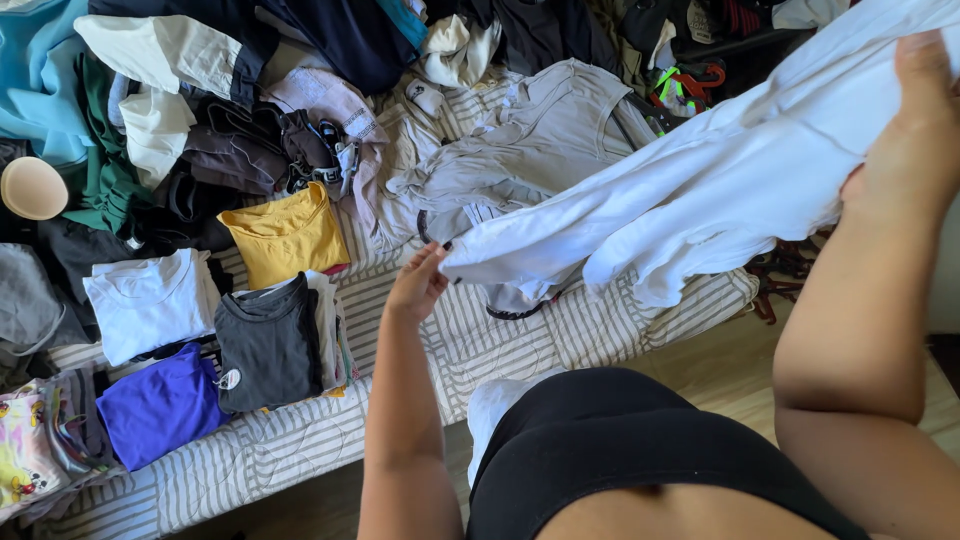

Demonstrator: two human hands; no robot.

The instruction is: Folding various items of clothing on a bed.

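Note:
A white garment [720, 180] is stretched in the air over the striped bed [500, 340]. My right hand [915, 130] grips its upper end at the top right. My left hand [418, 283] pinches its lower end near the middle of the view. Under the cloth lies a light grey tank top [540, 140], spread flat on the bed.
Folded clothes lie at the left: a yellow top [288, 235], a dark grey shirt [268, 345], a white shirt [150, 300], a purple one [160, 405]. A loose heap of dark clothes [240, 150] fills the back. Hangers [780, 270] lie at the right by the wooden floor [720, 365].

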